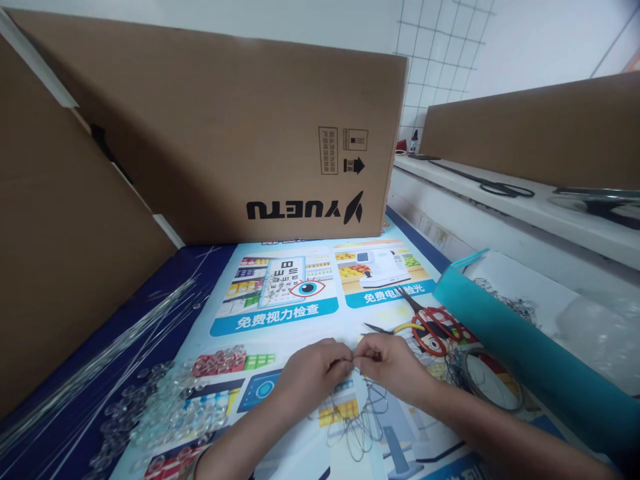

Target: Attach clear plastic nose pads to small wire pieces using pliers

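Observation:
Close together over the middle of the printed sheet, my left hand (315, 367) and my right hand (387, 363) pinch with thumbs and fingertips nearly touching. Between and below them hangs a thin wire bent into several petal-like loops (357, 430); both hands appear closed on its upper end, though the fingertips hide the exact grip. Left of my left forearm lies a spread of clear round beads (185, 400). Just beyond my right hand rest red-handled scissors (430, 330) and a dark-tipped tool with a yellow handle (400, 329). A coil of wire (493, 380) lies beside my right forearm.
Long straight wires (115, 353) lie on the blue cloth at left. A large cardboard box (225, 133) stands behind the printed sheet (295, 333). At right, a teal-sided box (500, 333) holds wire pieces and clear plastic. Black scissors (500, 188) lie on the white ledge.

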{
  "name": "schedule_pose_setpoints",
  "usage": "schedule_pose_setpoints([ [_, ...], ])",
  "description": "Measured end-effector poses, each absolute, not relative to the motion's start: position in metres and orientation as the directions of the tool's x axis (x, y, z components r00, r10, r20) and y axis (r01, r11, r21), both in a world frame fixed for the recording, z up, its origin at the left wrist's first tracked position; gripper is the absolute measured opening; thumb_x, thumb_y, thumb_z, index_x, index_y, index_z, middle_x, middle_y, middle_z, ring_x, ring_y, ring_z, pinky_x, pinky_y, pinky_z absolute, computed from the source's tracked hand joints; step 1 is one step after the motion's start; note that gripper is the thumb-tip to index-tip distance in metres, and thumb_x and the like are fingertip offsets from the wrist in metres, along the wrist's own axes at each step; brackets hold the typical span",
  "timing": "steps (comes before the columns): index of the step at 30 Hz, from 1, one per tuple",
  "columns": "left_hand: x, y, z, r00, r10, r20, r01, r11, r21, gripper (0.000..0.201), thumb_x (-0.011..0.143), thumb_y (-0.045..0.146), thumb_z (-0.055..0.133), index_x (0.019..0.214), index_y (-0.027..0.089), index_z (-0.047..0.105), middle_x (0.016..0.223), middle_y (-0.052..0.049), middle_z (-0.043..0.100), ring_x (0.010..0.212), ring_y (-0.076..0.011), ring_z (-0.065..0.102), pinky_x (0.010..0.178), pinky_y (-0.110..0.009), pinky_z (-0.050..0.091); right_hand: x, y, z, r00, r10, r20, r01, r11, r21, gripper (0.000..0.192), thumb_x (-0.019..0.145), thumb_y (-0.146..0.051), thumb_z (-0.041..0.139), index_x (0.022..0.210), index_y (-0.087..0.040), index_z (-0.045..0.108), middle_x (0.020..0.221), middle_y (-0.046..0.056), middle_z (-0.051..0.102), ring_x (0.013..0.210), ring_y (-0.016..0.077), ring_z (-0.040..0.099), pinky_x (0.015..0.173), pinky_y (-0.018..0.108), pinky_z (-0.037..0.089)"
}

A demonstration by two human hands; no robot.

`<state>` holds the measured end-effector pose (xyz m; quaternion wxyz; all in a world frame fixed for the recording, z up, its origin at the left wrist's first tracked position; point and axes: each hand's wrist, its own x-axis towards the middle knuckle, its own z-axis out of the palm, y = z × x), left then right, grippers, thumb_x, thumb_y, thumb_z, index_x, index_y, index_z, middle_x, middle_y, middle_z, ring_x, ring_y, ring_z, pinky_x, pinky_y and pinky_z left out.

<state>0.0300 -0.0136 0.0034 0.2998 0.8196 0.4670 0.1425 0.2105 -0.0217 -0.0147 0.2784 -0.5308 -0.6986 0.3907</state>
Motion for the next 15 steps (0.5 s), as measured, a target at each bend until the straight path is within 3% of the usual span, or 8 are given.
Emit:
schedule_pose_setpoints([
  [9,0.03,-0.012,-0.002,0.532,0.847,-0.015,0.658,-0.402,0.636,0.019,0.076,0.015,0.043,0.072,0.023,0.06,0.074,0.003,0.06,0.071,-0.0134,0.053,0.061,-0.02,0.035,0.217,-0.018,0.011,-0.356,0.934,-0.026,0.578,0.198,-0.792,0.011,0.075,-0.022,0.053,0.073,-0.019,0.062,0.063,-0.002,0.058,0.059,0.011,0.051,0.051,0.019,0.035],
  [12,0.029,-0.011,-0.002,0.54,0.842,-0.007,0.64,-0.405,0.653,0.019,0.075,0.013,0.044,0.071,0.022,0.06,0.074,0.003,0.061,0.071,-0.0131,0.053,0.063,-0.02,0.035,0.23,-0.014,0.034,-0.389,0.921,0.026,0.79,0.348,-0.505,0.016,0.079,-0.029,0.051,0.081,-0.018,0.063,0.078,0.002,0.062,0.073,0.0156,0.054,0.062,0.024,0.038],
  [15,0.03,-0.011,-0.002,0.538,0.843,-0.006,0.629,-0.397,0.668,0.017,0.076,0.016,0.045,0.07,0.022,0.06,0.075,0.003,0.061,0.073,-0.0134,0.053,0.063,-0.02,0.035,0.245,-0.013,0.046,-0.448,0.894,0.007,0.879,0.442,-0.179,0.021,0.079,-0.032,0.051,0.087,-0.016,0.063,0.089,0.009,0.061,0.088,0.0239,0.052,0.077,0.034,0.037],
])
